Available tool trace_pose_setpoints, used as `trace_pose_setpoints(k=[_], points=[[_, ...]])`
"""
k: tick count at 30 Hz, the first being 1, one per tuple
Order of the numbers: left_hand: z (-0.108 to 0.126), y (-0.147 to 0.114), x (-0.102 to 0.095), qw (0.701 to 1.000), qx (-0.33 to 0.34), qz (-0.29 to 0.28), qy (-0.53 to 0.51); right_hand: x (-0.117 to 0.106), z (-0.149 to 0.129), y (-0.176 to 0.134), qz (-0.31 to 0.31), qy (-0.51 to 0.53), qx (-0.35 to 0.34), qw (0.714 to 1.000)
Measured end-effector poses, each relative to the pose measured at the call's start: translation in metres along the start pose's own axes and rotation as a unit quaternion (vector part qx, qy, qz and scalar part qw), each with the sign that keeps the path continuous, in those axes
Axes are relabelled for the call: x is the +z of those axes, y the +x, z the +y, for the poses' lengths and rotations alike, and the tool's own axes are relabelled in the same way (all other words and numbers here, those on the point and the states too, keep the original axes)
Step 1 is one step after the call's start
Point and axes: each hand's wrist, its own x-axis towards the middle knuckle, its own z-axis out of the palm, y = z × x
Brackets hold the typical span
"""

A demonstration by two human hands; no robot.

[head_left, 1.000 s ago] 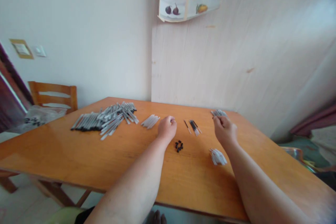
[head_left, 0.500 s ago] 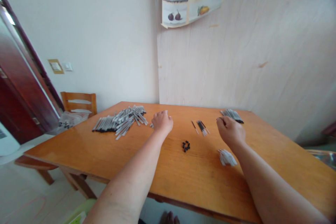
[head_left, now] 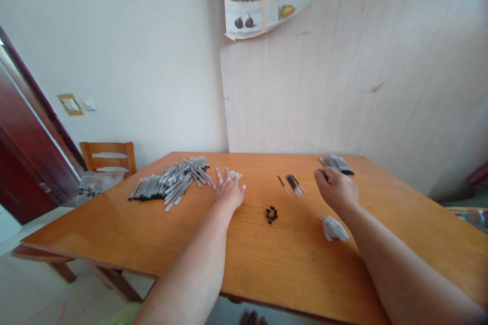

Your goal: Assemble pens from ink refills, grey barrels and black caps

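My left hand (head_left: 227, 194) is spread open, palm down, over the far middle of the table. Small white pieces (head_left: 235, 175) show just beyond its fingers, and its fingertips reach close to a loose pile of grey-white pen barrels (head_left: 179, 183). To the right, my right hand (head_left: 337, 188) is closed in a fist; whatever it may hold is hidden. Thin dark pen refills with pale ends (head_left: 294, 184) lie between the hands. Nearer me are several small black caps (head_left: 271, 215). A bunch of white slim pieces (head_left: 334, 228) sits below my right hand.
Behind my right hand, a row of grey barrels with black ends (head_left: 337, 163) lies on the wooden table (head_left: 244, 254). A wooden chair (head_left: 108, 156) and a clear plastic bag (head_left: 93, 185) stand left of the table. The wall borders its far edge.
My left hand has opened from a closed shape into spread fingers, and white pieces now show beyond it. My right hand stays in a fist. The view has shifted slightly.
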Motion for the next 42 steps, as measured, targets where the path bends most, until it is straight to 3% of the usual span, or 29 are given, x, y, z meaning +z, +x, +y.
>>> trace_pose_setpoints(k=[5,9,14,23,29,36,40,42], points=[[0.001,-0.003,-0.004,1.0,0.002,-0.02,-0.005,0.001,0.0,0.0,-0.005,0.0,0.003,1.0],[0.002,-0.006,-0.006,0.999,0.046,0.009,-0.007,0.0,-0.001,0.0,-0.008,-0.004,0.013,1.0],[0.003,-0.007,-0.006,0.997,0.055,0.052,-0.016,-0.002,-0.003,0.0,-0.006,0.003,0.007,1.0],[0.008,-0.008,-0.007,0.995,0.073,0.055,-0.043,0.003,0.0,0.0,0.001,0.004,0.002,1.0],[0.022,-0.01,-0.022,0.984,0.132,0.045,-0.113,0.007,-0.01,-0.005,-0.022,0.052,-0.098,0.994],[0.047,-0.021,-0.032,0.924,0.222,-0.012,-0.311,0.007,-0.032,-0.02,-0.066,0.086,-0.255,0.961],[0.056,-0.025,-0.034,0.878,0.201,-0.048,-0.432,0.003,-0.036,-0.022,-0.081,0.075,-0.275,0.955],[0.057,-0.026,-0.035,0.841,0.164,-0.071,-0.511,0.002,-0.036,-0.022,-0.085,0.075,-0.27,0.956]])
